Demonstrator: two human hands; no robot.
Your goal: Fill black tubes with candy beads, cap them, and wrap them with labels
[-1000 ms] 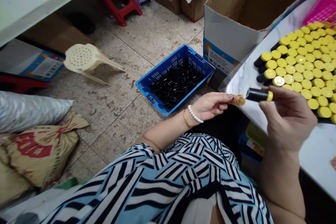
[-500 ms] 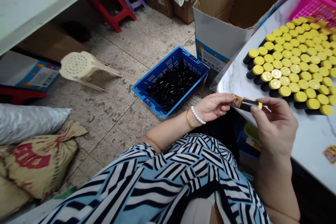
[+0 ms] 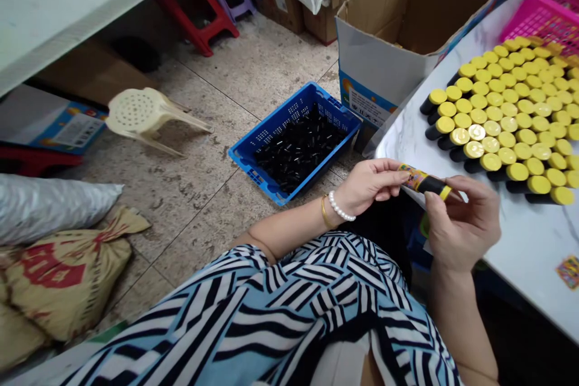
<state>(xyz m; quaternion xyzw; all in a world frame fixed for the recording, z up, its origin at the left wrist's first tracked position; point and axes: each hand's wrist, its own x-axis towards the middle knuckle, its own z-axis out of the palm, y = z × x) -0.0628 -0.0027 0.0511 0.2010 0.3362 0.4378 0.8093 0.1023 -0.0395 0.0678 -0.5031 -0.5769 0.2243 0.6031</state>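
Both my hands are on one small black tube with a yellow end (image 3: 430, 186), above the near edge of the white table. My left hand (image 3: 373, 184), wearing a pearl bracelet, pinches the end of the tube that bears a colourful printed label (image 3: 413, 177). The fingers of my right hand (image 3: 465, 217) close around the yellow end, thumb on the near side. How far the label wraps around the tube is hidden. Close by, many similar black tubes with yellow tops (image 3: 509, 123) stand packed in rows on the table.
A loose colourful label (image 3: 569, 271) lies on the marbled white table (image 3: 534, 253). Behind are a pink basket (image 3: 543, 3) and an open carton (image 3: 375, 51). On the floor sit a blue crate (image 3: 257, 178) of black pieces, a cream stool (image 3: 136, 111) and tied sacks (image 3: 67, 277).
The tube has tilted, its yellow end now lower. My right hand has shifted left and slightly down. More of the label now shows lying on the tube's side.
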